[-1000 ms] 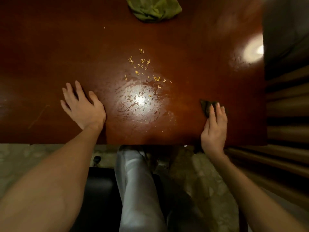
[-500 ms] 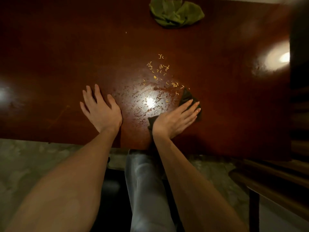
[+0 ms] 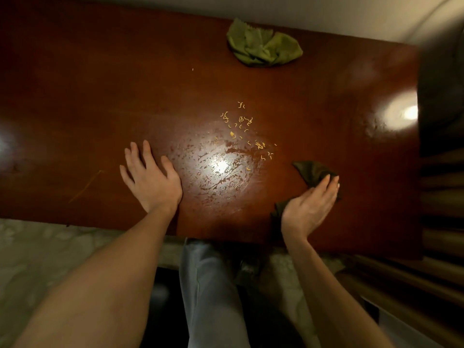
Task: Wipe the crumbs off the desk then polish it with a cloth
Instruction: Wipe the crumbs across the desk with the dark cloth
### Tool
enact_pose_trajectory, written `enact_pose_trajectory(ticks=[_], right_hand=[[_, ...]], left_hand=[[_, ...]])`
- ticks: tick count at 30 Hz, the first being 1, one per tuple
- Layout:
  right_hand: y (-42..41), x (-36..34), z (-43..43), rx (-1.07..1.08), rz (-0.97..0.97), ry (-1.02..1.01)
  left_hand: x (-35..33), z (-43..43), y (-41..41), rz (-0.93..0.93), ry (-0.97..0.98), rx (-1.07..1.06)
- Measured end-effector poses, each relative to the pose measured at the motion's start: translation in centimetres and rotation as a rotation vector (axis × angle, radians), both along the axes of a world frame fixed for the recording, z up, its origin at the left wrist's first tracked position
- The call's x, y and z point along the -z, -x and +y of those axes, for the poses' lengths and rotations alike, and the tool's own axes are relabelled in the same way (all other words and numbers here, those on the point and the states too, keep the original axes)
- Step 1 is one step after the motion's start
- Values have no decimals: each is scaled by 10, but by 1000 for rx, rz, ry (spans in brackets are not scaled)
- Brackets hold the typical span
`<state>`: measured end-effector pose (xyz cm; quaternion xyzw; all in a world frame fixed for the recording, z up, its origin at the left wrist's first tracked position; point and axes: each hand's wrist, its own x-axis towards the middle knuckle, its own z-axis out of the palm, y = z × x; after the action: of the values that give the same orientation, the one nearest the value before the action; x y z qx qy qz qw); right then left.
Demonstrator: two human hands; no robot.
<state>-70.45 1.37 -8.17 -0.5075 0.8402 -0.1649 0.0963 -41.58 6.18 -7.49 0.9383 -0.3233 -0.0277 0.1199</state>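
Crumbs [image 3: 241, 129] lie scattered on the glossy reddish-brown desk [image 3: 100, 96], beyond and between the two hands. The left hand [image 3: 150, 182] rests flat with fingers spread, beside a smeared patch of glare. Well apart from it, the right hand [image 3: 310, 207] presses straight fingers onto a dark cloth [image 3: 313, 170]. A crumpled green cloth [image 3: 263, 46] sits far beyond both, by the pale wall [image 3: 326, 11].

Your right hand [image 3: 310, 204] covers most of the dark olive cloth [image 3: 313, 172]. The glossy reddish-brown wooden desk [image 3: 100, 84] runs off the left edge. You cannot tell what the tiny yellow crumbs [image 3: 260, 145] are.
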Motion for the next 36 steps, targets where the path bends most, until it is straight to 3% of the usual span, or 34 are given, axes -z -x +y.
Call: enact_pose_trajectory(ticks=[5, 13, 26, 36], right_hand=[[-53, 3, 18, 41, 22, -39], [-108, -5, -59, 34, -24, -115], [-157, -9, -111, -523, -150, 0], [-145, -9, -130, -922, -309, 58]], left_hand=[[-1, -1, 0, 5, 12, 0], [0, -1, 0, -5, 27, -1], [-1, -2, 0, 10, 17, -6], [0, -1, -3, 23, 2, 7]])
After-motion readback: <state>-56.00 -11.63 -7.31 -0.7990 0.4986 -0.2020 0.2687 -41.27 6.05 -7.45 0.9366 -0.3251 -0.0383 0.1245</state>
